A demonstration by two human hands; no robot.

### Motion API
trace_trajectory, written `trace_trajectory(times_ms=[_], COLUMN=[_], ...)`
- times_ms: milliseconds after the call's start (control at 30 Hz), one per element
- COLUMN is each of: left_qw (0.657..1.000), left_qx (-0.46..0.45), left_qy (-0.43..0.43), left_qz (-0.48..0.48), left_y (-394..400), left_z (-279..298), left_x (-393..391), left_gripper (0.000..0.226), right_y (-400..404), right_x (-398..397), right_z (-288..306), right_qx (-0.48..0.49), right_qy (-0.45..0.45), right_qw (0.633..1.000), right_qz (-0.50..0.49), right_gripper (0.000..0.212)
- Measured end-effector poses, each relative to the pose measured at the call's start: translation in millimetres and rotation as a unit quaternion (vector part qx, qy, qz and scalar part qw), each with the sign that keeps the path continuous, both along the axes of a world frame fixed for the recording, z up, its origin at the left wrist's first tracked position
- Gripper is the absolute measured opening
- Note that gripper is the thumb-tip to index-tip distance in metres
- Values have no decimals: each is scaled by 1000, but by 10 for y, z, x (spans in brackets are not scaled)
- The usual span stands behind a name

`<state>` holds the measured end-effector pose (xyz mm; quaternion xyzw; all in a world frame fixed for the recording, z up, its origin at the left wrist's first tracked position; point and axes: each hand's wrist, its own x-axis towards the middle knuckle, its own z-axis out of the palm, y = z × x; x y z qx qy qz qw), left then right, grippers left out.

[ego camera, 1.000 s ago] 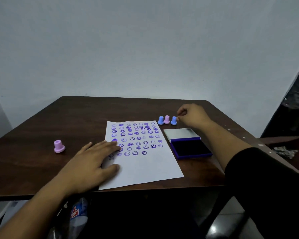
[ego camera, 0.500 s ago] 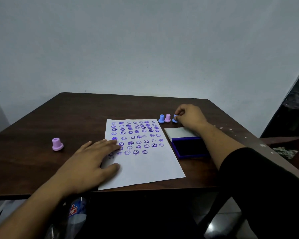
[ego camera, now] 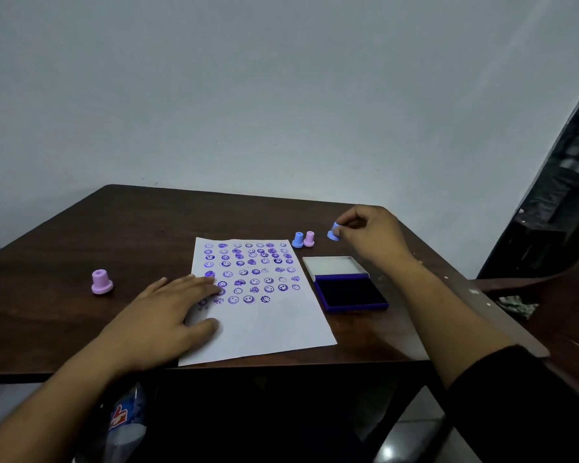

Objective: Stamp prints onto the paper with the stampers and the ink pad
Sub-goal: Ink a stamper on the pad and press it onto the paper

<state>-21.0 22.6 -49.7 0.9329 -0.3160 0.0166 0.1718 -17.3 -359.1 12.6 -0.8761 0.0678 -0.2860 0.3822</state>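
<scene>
Head view: right hand (ego camera: 368, 228) pinches a blue stamper (ego camera: 333, 231), tilted just above the table (ego camera: 131, 228); I judge inking comes next. Left hand (ego camera: 168, 312) lies flat and empty, pinning the paper (ego camera: 264, 329). Open ink pad (ego camera: 348, 292) sits beside the paper, unobstructed. Two stampers (ego camera: 303, 239) stand near.

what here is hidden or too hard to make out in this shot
Head view only:
- Face of the small blue plastic stamper: pinched in the right hand, underside turned away.
- Prints at the left edge of the white paper sheet: covered by the left hand lying flat on it.
- Bottle under the dark wooden table: cut off by the table's edge and the left arm, label unreadable.
- Print designs: too small to tell beyond smiley faces.
</scene>
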Motion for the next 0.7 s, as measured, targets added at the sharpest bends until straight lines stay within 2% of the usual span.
trace_trajectory(times_ms=[100, 333, 700], left_qw=[1000, 1000, 999], left_qx=[-2, -17, -44], left_qy=[2, 7, 11], left_qz=[3, 3, 6], left_y=[4, 0, 4], left_z=[-7, -3, 7], left_x=[12, 2, 0], left_gripper=[85, 84, 82], right_y=[60, 158, 231], right_x=[-226, -597, -681], right_z=[-118, -485, -626], right_qx=[26, -13, -23], right_qy=[2, 8, 30], right_qw=[1000, 1000, 999], right_qz=[8, -3, -13], right_gripper=[11, 16, 15])
